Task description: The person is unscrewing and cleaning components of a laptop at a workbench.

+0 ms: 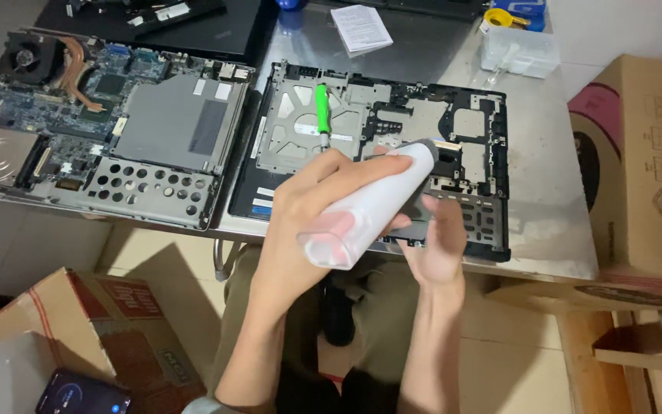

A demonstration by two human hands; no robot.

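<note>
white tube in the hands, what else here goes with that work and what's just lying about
In hand:
- white tube, held by left hand and right hand
- black laptop frame right under the hands
- green screwdriver lying on the frame

Lying about:
- motherboard chassis
- paper booklet
- clear plastic box
- cardboard boxes
- phone
</note>
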